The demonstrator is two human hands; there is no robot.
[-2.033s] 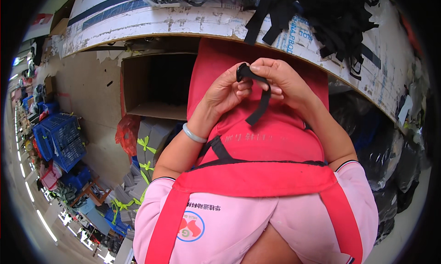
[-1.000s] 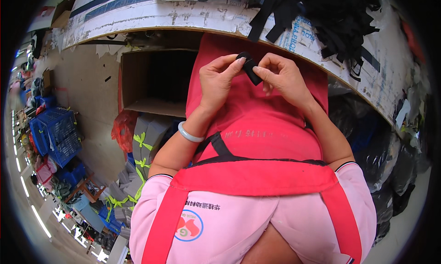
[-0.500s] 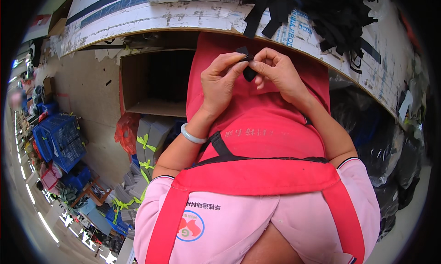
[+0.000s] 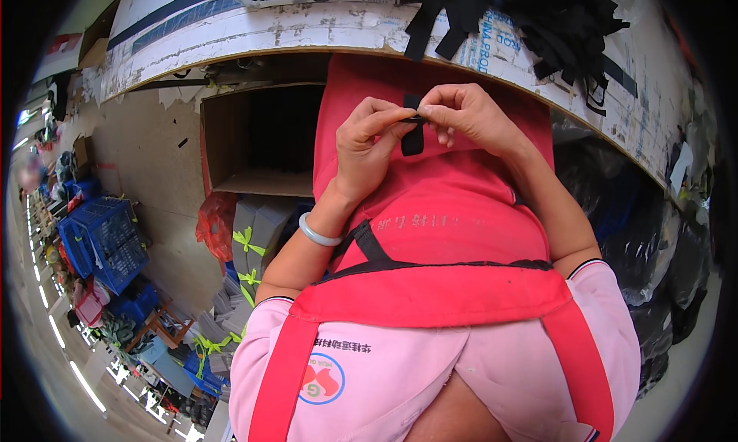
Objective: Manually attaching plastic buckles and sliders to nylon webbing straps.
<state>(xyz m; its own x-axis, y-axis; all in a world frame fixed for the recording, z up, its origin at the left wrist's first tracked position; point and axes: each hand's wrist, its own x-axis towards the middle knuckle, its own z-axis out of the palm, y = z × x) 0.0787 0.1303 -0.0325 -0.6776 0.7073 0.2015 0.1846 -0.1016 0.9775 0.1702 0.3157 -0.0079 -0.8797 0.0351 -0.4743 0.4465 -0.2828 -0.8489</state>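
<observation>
A short black fabric strap point(image 4: 413, 142) is pinched between my two hands above the red apron point(image 4: 446, 188) on my lap. My left hand point(image 4: 369, 138) grips it between thumb and fingertips, from the left. Against its right side my right hand point(image 4: 473, 119) holds it with thumb and index finger, the other fingers curled below. One end of the strap sticks up behind the fingertips and the other hangs below them. The fingertips hide its middle part.
Just beyond my hands is the worn white tabletop point(image 4: 307, 27), with a heap of black straps point(image 4: 565, 34) hanging over its edge. An open cardboard box point(image 4: 261, 184) lies under it. Blue crates point(image 4: 104, 242) stand left, black plastic-wrapped bundles point(image 4: 638, 250) right.
The strap now hangs straighter and longer below my fingertips, where it was bunched before. Both hands stay close together, having shifted only slightly.
</observation>
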